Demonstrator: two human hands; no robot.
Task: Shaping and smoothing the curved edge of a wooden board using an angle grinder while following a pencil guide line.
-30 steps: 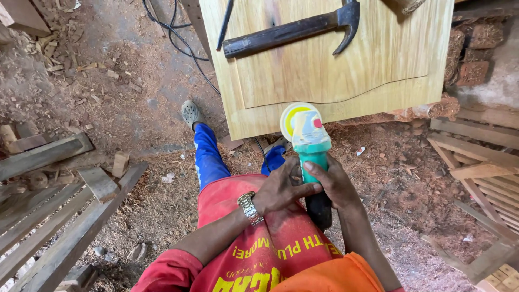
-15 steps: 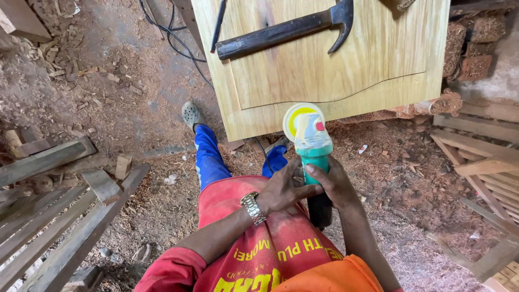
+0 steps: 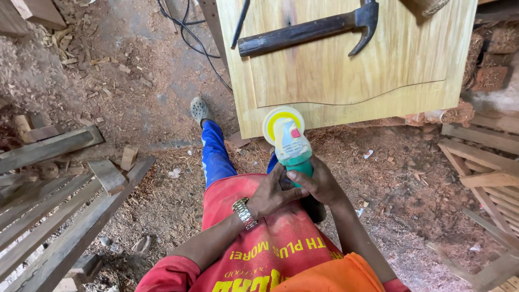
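Down at waist level, both hands are wrapped on a green angle grinder point(image 3: 290, 145). Right hand point(image 3: 320, 184) is closed firmly round the teal body, fingers curled over the top, thumb side toward the head of the tool. Left hand point(image 3: 273, 192) comes in from the other side, fingers bent and pressed against the grinder's lower body just beside the right hand, a metal wristwatch point(image 3: 244, 212) showing on that wrist. Neither hand is spread open; both are gripping.

The grinder points away from the body, its round yellow-and-white disc point(image 3: 282, 123) sitting right at the near edge of a pale wooden panel point(image 3: 346, 81). Whether the disc actually touches the wood, I cannot tell from up here.

On the panel, well apart from the grinder, lies 1 dark claw hammer point(image 3: 313, 30), handle to the left, head to the right. A curved line runs across the panel's lower part.

Below, red shorts and blue trouser legs, with 1 grey shoe point(image 3: 200, 110) planted on the sawdust-covered floor point(image 3: 135, 97). Black cables point(image 3: 189, 32) trail across the dirt near the panel's far corner. Grey timber slats point(image 3: 48, 184) lie stacked at the left, more pale slats point(image 3: 481, 162) at the right, reddish bricks point(image 3: 489, 54) beyond.
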